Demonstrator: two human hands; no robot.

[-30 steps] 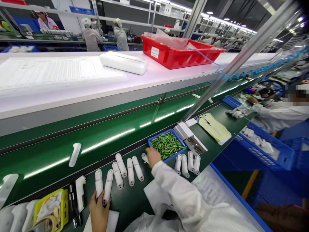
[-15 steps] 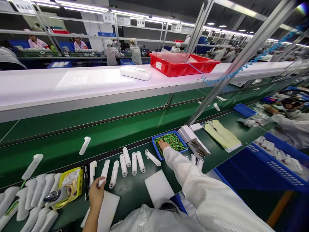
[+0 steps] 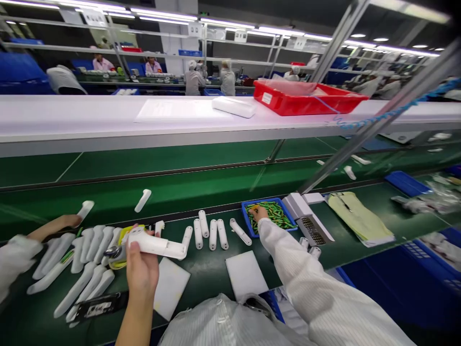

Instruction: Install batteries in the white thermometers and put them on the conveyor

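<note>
white curved device [image 3: 154, 244] in fingers [image 3: 135, 253], slim green cylinders [image 3: 276, 216]

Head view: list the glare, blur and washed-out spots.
Head view, top: white ceiling strip lights glare; head view, centre-left: the white printed paper sheet is washed out, its print unreadable; head view, right: the coiled blue hose looks smeared; head view, left: a co-worker's white sleeve looks blurred; head view, lower left: the white plastic casing in the left hand shows little surface detail.
</note>
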